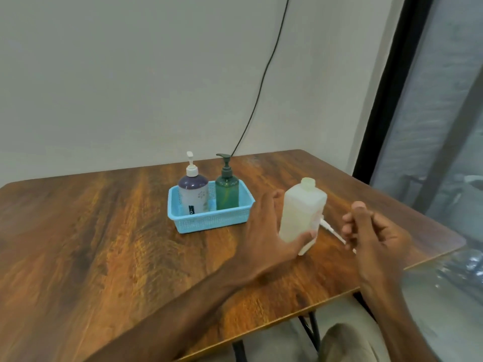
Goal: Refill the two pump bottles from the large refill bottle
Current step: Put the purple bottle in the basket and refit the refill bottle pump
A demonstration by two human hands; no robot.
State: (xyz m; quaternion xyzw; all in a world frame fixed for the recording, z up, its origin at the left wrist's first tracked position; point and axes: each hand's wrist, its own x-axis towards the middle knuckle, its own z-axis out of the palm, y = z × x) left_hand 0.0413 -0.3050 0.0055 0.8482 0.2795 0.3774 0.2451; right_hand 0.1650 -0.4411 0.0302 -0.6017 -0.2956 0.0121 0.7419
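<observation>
The right hand [376, 231] pinches a white pump tube [329, 228] beside the refill bottle [303, 210], which the left hand [264, 231] grips upright on the bench [104, 231]. Park the tube somewhere clean; the pump bottles [226, 194] in the basket [209, 223] need uncapping.

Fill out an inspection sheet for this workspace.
Surface: wooden table, no spills seen.
Job's things: refill bottle, neck uncapped; purple pump bottle and green pump bottle upright in blue basket, pumps on.
Clutter: nothing seen.
Grippers: left hand grips refill bottle; right hand pinches white tube beside it.
Cables: black cable runs down wall behind table.
Surroundings: pale wall; dark-framed window at right.
</observation>
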